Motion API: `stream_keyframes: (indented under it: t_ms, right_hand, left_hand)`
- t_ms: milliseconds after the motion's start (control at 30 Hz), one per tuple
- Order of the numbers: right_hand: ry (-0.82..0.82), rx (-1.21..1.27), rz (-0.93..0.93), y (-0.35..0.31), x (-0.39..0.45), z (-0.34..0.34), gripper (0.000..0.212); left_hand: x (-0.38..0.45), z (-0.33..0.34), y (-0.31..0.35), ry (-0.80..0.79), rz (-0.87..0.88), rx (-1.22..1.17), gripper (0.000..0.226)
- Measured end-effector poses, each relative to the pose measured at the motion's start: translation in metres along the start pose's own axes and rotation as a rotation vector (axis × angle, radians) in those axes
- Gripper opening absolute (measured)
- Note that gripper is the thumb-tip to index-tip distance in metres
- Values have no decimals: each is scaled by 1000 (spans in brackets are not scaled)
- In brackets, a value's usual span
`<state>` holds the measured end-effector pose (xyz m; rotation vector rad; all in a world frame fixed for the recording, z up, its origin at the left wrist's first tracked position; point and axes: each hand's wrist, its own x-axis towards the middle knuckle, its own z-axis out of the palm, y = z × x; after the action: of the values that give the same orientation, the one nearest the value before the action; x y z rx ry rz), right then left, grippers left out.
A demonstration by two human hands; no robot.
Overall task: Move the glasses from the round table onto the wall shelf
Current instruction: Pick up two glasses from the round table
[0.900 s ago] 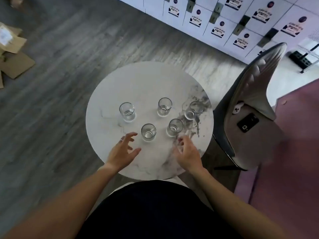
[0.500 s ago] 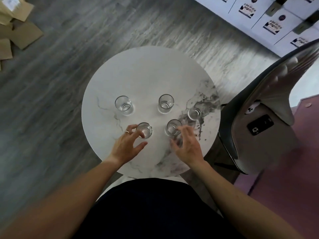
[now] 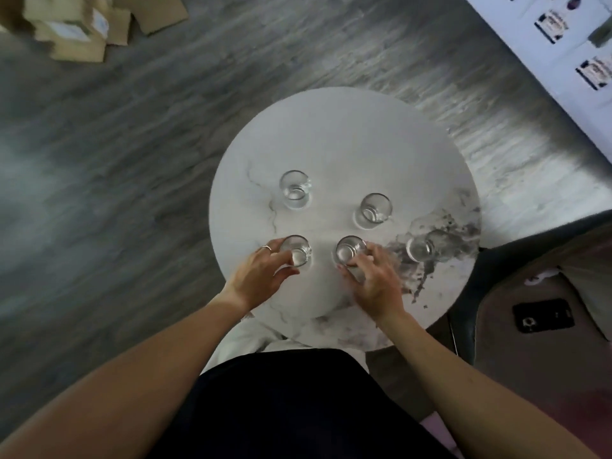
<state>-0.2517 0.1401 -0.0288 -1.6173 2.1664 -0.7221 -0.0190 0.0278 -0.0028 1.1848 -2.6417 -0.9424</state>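
Left hand (image 3: pixel 261 276) wraps near-left glass (image 3: pixel 297 250), right hand (image 3: pixel 374 279) grips near-right glass (image 3: pixel 348 251); both glasses on round counter (image 3: pixel 331 144) w/ three others (image 3: pixel 374 208) standing free.

grey wood floor (image 3: pixel 132 160) | cardboard boxes (image 3: pixel 76 28) (far corner) | dark chair (image 3: pixel 496 293)
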Motion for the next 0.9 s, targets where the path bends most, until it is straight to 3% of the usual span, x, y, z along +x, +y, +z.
stream_keyframes:
  t_ms: [133,400,533,900]
  right_hand:
    - [-64,34,-213,-35,13,27,31]
    - [-246,46,-416,-173,41,86,32]
    - [-269,66,-514,-269,73,108,43]
    - [-310,124,-657,-550,170,139,33]
  left_hand:
    - [-50,-16,-31,78,-152,14,26]
    - [-162,-85,-112,295,-455,-18,23]
    - [-204,-155,-164,376,-528,-10,29]
    - [-307,-387,-251,607,-640,134,21]
